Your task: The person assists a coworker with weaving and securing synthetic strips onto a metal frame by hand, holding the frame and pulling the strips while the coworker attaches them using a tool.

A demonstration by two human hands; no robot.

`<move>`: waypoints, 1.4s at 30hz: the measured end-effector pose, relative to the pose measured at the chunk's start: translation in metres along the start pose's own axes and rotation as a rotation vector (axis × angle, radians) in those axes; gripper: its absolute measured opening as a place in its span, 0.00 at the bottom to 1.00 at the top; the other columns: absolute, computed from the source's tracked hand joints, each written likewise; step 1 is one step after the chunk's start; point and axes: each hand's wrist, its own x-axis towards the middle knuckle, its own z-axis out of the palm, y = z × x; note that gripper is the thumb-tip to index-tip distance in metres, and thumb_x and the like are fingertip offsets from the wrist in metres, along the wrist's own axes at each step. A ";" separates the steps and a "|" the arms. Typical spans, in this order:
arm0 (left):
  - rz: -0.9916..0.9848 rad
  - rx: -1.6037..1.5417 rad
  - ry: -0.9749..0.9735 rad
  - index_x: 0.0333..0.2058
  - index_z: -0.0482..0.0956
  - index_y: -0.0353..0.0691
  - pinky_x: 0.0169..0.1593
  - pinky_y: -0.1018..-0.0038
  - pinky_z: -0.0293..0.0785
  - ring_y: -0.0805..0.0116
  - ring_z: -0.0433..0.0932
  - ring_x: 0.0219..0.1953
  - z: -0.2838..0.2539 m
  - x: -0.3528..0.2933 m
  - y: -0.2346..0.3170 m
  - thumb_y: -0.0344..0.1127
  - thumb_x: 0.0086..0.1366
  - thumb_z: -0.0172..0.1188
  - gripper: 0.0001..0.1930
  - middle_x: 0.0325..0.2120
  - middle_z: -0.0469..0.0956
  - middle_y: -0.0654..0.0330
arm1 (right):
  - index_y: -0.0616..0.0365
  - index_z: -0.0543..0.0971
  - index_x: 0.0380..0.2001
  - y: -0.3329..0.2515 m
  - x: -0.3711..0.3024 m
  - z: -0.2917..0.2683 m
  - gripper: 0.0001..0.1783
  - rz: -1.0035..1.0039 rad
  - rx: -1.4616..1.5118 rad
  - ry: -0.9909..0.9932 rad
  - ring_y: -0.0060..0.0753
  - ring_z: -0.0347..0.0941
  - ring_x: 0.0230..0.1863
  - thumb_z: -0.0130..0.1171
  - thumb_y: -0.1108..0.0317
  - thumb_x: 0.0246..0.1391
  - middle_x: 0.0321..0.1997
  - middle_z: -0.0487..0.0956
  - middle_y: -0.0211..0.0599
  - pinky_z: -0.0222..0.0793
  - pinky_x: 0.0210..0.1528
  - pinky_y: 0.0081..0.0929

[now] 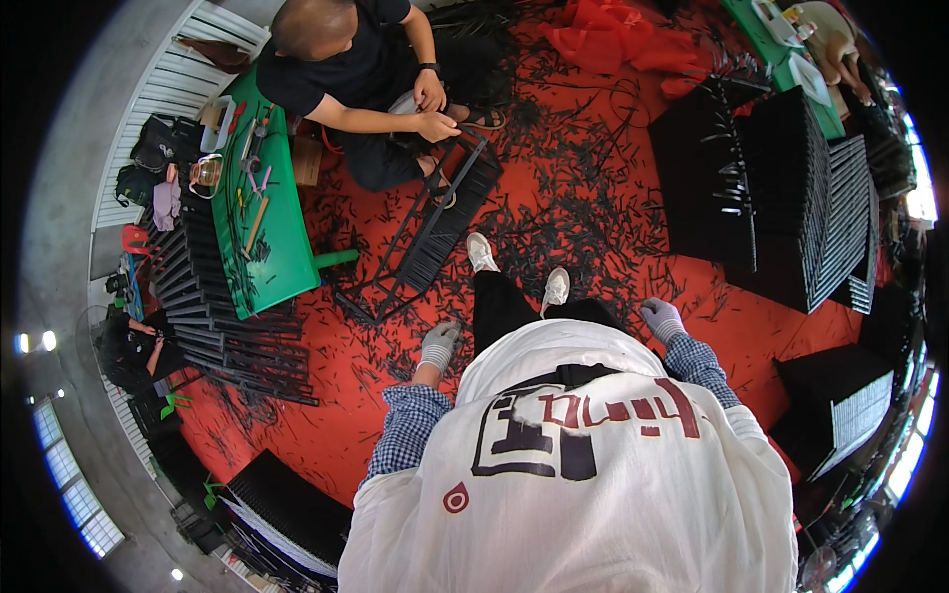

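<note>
My left hand (440,347), in a light grey knit glove, hangs beside my left thigh with its fingers loosely bent and nothing in it. My right hand (661,319), gloved the same way, hangs by my right side, also without a thing in it. Both are held away from any object. Ahead and to the left of my feet, a long black frame (410,246) leans at a slant over the floor. A seated co-worker's hand (436,126) is at its far end. The frame is nearest to my left hand, but apart from it.
Black strips (554,212) litter the red floor (736,321). A green table (280,247) with hand tools stands left, beside stacked black bars (232,341). Tall stacks of black panels (781,188) stand right. Red cloth (618,40) lies at the far side.
</note>
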 end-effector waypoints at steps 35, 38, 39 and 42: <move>0.005 -0.022 0.006 0.44 0.75 0.33 0.33 0.78 0.71 0.73 0.74 0.27 -0.005 0.009 -0.016 0.29 0.61 0.49 0.13 0.29 0.77 0.59 | 0.57 0.75 0.42 -0.018 0.001 -0.004 0.16 -0.031 -0.013 0.004 0.44 0.74 0.41 0.52 0.61 0.52 0.39 0.78 0.46 0.69 0.45 0.33; -0.008 -0.066 -0.020 0.44 0.75 0.33 0.33 0.78 0.71 0.73 0.74 0.27 -0.006 0.009 -0.017 0.29 0.62 0.49 0.13 0.29 0.77 0.59 | 0.57 0.76 0.41 -0.016 0.002 -0.002 0.16 -0.043 -0.022 0.008 0.45 0.74 0.41 0.52 0.60 0.53 0.39 0.78 0.46 0.69 0.45 0.34; -0.021 -0.058 -0.010 0.44 0.75 0.33 0.33 0.78 0.71 0.73 0.74 0.27 -0.004 0.002 -0.007 0.29 0.62 0.49 0.13 0.29 0.77 0.59 | 0.57 0.76 0.42 -0.014 0.002 -0.001 0.16 -0.055 -0.021 0.012 0.45 0.74 0.41 0.52 0.60 0.53 0.39 0.78 0.46 0.69 0.45 0.33; -0.023 -0.051 -0.008 0.44 0.75 0.34 0.33 0.78 0.71 0.73 0.74 0.27 -0.005 0.005 -0.008 0.29 0.62 0.49 0.13 0.29 0.77 0.59 | 0.58 0.75 0.42 -0.015 0.002 0.000 0.17 -0.055 -0.024 0.011 0.45 0.74 0.42 0.52 0.60 0.53 0.40 0.78 0.46 0.69 0.46 0.33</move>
